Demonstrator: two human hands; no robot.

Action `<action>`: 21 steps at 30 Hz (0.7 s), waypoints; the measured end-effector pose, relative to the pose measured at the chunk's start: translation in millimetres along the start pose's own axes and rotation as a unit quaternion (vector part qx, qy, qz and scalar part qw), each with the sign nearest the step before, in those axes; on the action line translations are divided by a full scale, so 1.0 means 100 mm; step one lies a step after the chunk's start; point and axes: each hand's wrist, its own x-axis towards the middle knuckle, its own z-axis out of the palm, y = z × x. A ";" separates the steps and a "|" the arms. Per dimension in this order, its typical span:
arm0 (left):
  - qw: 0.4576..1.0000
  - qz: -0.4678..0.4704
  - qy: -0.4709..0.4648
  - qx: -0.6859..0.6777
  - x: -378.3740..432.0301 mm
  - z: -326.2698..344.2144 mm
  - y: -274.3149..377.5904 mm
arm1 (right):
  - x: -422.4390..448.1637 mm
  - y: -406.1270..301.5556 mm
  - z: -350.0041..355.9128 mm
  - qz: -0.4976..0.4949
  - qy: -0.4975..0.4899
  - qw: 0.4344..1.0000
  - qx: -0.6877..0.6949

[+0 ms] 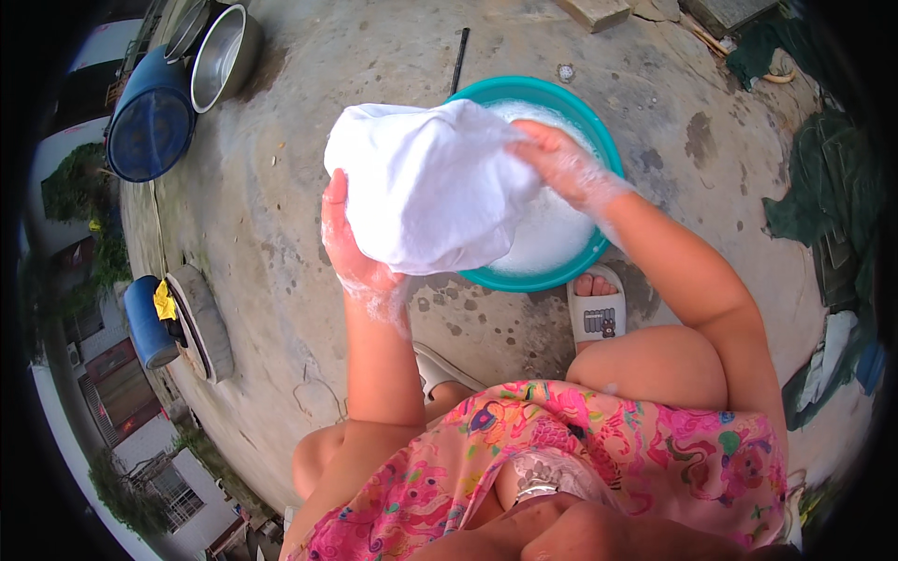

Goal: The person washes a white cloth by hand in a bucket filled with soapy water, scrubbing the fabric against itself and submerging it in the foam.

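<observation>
Between my two hands a white cloth item (428, 186), rounded like a cap, is held up over the left side of a teal plastic basin (609, 151). My left hand (354, 245) grips its lower left edge, thumb up along the side and the other fingers hidden. At the item's right edge, my right hand (558, 161) pinches the fabric, slightly blurred. Suds cling to both wrists. White foamy water (544, 235) fills the part of the basin that shows; the cloth hides the rest.
Wet spots mark the concrete floor (295, 140). A dark rod (459, 59) lies beyond the basin. To the left are a metal bowl (228, 59), a blue barrel (151, 133) and a round stone slab (203, 322). Dark green netting (835, 189) lies right. My slippered foot (596, 305) is beside the basin.
</observation>
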 end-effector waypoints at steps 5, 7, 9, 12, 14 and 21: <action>0.924 0.010 0.273 0.267 0.24 -0.33 0.02 | -0.13 -0.24 -0.40 0.049 0.169 0.977 0.123; 0.910 0.011 0.302 0.283 0.32 -0.61 -0.01 | -0.11 -0.21 -0.50 0.066 0.166 0.976 0.121; 0.925 0.003 0.269 0.266 0.34 -0.84 0.01 | -0.08 -0.15 -0.54 0.086 0.160 0.976 0.121; 0.946 -0.018 0.249 0.207 0.40 -1.03 -0.02 | -0.11 -0.11 -0.61 0.118 0.179 0.967 0.137; 0.948 -0.018 0.245 0.200 0.43 -1.04 -0.04 | -0.15 -0.20 -0.63 0.133 0.141 0.972 0.131; 0.954 -0.013 0.244 0.174 0.51 -1.02 -0.06 | -0.16 -0.09 -0.70 0.128 0.115 0.972 0.163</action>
